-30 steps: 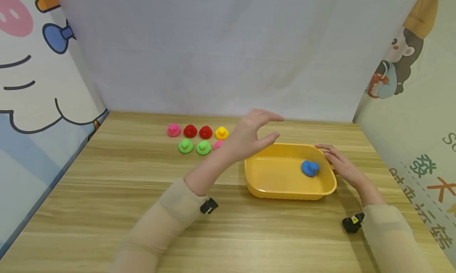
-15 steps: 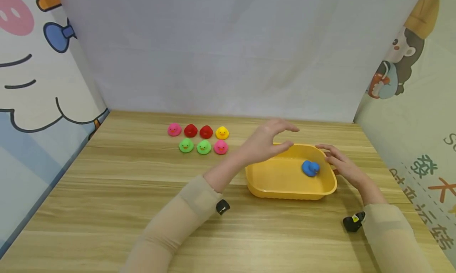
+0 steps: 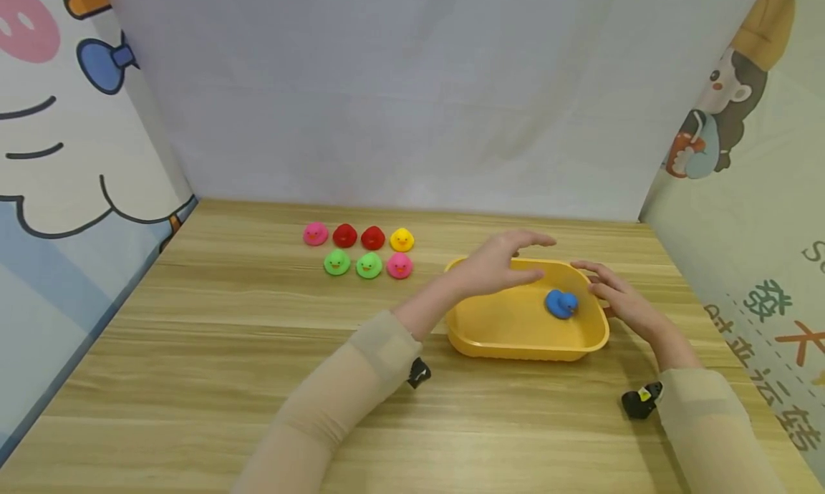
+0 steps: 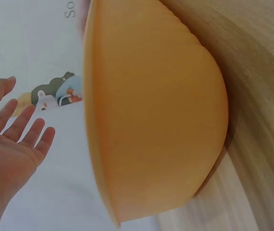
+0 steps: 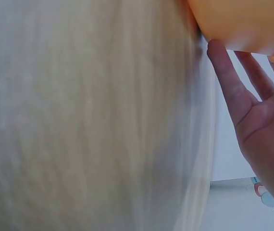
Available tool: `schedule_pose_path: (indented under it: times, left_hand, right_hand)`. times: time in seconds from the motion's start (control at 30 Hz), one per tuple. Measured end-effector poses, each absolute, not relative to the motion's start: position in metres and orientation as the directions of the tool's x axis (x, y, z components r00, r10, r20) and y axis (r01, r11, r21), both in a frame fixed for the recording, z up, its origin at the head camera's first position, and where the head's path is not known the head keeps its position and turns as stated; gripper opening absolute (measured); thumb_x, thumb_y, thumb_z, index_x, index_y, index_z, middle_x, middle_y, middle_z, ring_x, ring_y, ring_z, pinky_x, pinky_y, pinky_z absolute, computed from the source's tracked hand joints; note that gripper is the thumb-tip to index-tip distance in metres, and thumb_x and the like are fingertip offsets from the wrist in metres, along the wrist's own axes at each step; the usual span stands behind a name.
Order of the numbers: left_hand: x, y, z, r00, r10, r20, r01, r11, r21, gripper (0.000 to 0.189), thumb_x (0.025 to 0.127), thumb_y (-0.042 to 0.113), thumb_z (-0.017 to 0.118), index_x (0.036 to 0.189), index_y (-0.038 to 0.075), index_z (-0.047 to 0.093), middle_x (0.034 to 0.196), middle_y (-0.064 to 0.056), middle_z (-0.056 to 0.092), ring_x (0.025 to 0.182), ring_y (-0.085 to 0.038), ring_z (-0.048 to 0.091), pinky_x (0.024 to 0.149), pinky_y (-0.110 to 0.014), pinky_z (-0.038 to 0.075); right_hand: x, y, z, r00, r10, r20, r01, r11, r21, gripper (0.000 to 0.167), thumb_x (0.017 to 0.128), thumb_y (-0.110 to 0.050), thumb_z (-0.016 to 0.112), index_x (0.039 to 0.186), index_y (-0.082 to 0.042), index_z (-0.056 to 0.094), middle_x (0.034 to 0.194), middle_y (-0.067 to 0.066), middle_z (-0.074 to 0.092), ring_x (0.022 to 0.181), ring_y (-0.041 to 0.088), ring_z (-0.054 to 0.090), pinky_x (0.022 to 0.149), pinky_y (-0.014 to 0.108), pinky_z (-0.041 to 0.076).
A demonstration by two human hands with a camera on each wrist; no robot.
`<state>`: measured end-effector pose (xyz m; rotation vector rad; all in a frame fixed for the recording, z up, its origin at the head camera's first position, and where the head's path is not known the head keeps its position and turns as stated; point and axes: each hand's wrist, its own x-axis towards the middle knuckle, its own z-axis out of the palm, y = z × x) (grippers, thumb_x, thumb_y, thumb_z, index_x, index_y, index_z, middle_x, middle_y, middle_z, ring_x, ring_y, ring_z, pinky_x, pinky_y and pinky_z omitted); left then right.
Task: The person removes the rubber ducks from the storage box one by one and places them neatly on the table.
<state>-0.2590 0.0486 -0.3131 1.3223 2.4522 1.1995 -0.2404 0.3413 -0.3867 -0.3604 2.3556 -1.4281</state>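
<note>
A blue rubber duck (image 3: pixel 561 303) sits in the right part of a yellow plastic tub (image 3: pixel 525 352). Above the tub's far left part is my left hand (image 3: pixel 496 265), thumb and fingers spread apart with nothing between them. In the left wrist view this hand (image 4: pixel 9 149) appears palm up to the camera, beside the tub's outer wall (image 4: pixel 151 110). My right hand (image 3: pixel 621 298) is at the tub's right end. Its fingertips touch the outer wall in the right wrist view, where the fingers (image 5: pixel 229 79) look nearly straight.
Left of the tub, several rubber ducks stand in two rows: a pink duck (image 3: pixel 315 234), red ducks (image 3: pixel 372 238) and a yellow duck (image 3: pixel 402 240) behind, green ducks (image 3: pixel 337 263) and another pink duck (image 3: pixel 399 265) in front. A white curtain (image 3: pixel 412 100) hangs behind the wooden table (image 3: pixel 213 351).
My left hand has moved right and a little nearer, over the tub, uncovering the front pink duck. The right hand, the tub and the blue duck have stayed put.
</note>
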Motion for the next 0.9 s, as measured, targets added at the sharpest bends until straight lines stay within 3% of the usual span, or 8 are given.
schedule_pose_path:
  times: [0.43, 0.9]
  left_hand:
    - [-0.266, 0.069, -0.339, -0.608, 0.785, 0.119, 0.588, 0.344, 0.732, 0.055, 0.093, 0.025, 0.06, 0.143, 0.013, 0.04, 0.145, 0.0, 0.043, 0.135, -0.013, 0.036, 0.107, -0.028, 0.036]
    - [-0.271, 0.084, -0.362, -0.58, 0.814, 0.023, 0.604, 0.411, 0.682, 0.056, 0.092, 0.023, 0.062, 0.143, 0.013, 0.04, 0.147, 0.0, 0.041, 0.137, -0.013, 0.034, 0.11, -0.02, 0.027]
  right_hand:
    - [-0.24, 0.343, -0.387, -0.895, -0.404, -0.186, -0.018, 0.45, -0.893, 0.052, 0.103, -0.032, 0.035, 0.15, -0.014, 0.019, 0.151, 0.026, 0.018, 0.127, 0.048, 0.034, 0.08, 0.044, 0.054]
    - [-0.239, 0.342, -0.387, -0.903, -0.392, -0.174, -0.031, 0.464, -0.885, 0.053, 0.103, -0.031, 0.034, 0.15, -0.012, 0.02, 0.151, 0.027, 0.015, 0.129, 0.051, 0.03, 0.081, 0.047, 0.053]
